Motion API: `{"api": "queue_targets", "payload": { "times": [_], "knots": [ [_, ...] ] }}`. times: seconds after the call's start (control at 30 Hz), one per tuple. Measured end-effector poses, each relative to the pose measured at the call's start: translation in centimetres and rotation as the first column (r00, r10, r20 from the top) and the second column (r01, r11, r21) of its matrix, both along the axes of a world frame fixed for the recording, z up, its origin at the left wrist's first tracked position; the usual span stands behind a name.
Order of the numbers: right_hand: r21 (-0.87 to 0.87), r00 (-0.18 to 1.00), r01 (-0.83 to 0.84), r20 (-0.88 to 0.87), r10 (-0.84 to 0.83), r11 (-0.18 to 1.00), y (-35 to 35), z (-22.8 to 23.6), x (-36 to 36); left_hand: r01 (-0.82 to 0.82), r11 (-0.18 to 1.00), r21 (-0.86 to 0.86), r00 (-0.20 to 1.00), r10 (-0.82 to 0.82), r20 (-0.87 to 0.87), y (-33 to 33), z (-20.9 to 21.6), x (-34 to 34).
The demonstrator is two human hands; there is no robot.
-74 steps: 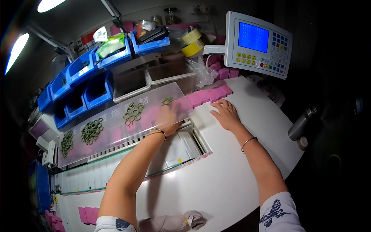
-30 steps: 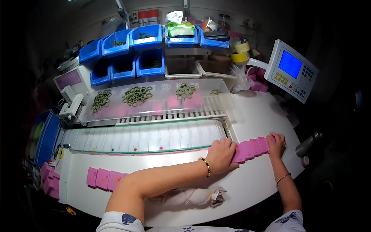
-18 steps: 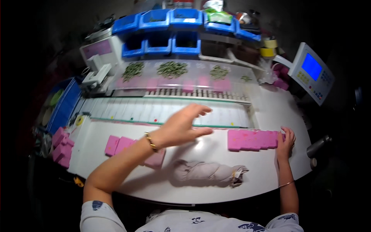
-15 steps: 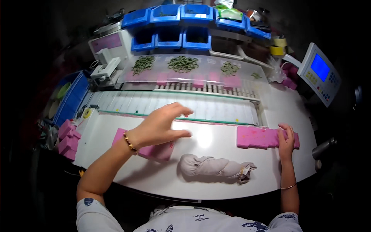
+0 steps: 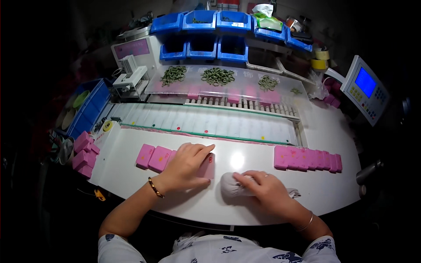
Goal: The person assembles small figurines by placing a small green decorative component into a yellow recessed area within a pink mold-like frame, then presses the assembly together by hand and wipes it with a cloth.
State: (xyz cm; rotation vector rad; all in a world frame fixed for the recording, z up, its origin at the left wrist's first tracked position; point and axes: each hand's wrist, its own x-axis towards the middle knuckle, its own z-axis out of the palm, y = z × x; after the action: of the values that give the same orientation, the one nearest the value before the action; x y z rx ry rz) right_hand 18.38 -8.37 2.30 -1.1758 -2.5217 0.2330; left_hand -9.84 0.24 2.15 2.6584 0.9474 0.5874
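Note:
A row of pink rubber mould blocks (image 5: 160,158) lies on the white table, left of the middle. My left hand (image 5: 186,165) is over the right end of that row, thumb on the near side and fingers on the far side of the last mould block (image 5: 207,165), which bears a red mark. Much of the block is hidden under the palm. My right hand (image 5: 269,193) grasps a pale twisted cloth pouch (image 5: 231,184) from above. Its round, stuffed end points left, and its loose end sticks out past my wrist side.
More pink blocks stand in a row (image 5: 302,158) at right and a stack (image 5: 85,154) at left. Behind lie a white slotted conveyor (image 5: 197,122) and a clear sheet (image 5: 193,87) with piles of green rings (image 5: 218,76). Blue bins (image 5: 199,22), a clamp machine (image 5: 130,81) and a control panel (image 5: 367,90) surround it.
My right hand has left the right-hand row of blocks and taken hold of the cloth pouch. My left hand has come down onto the left blocks, which now lie spread in a row.

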Motion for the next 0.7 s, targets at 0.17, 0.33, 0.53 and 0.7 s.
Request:
{"api": "queue_targets", "payload": {
  "times": [0.17, 0.33, 0.53, 0.7],
  "knots": [
    [0.126, 0.916, 0.398, -0.009, -0.4, 0.909, 0.2, 0.5, 4.8, 0.083, 0.996, -0.027, 0.918, -0.066, 0.392, -0.1, -0.7, 4.0],
    [0.204, 0.796, 0.589, 0.021, -0.605, 0.782, 0.8, 0.9, 6.8, 0.147, 0.989, -0.013, 0.855, -0.121, 0.505, -0.2, -0.3, 8.7],
    [-0.539, 0.564, -0.033, -0.705, -0.43, 0.841, 3.2, 2.2, 3.4, 0.249, 0.956, 0.157, 0.732, -0.292, 0.616, -0.2, 0.4, 11.8],
    [-0.607, 0.562, -0.184, -0.71, -0.424, 0.773, 5.3, 1.2, 2.7, 0.167, 0.953, 0.253, 0.756, -0.288, 0.587, 0.5, -0.5, 11.0]
  ]
}}
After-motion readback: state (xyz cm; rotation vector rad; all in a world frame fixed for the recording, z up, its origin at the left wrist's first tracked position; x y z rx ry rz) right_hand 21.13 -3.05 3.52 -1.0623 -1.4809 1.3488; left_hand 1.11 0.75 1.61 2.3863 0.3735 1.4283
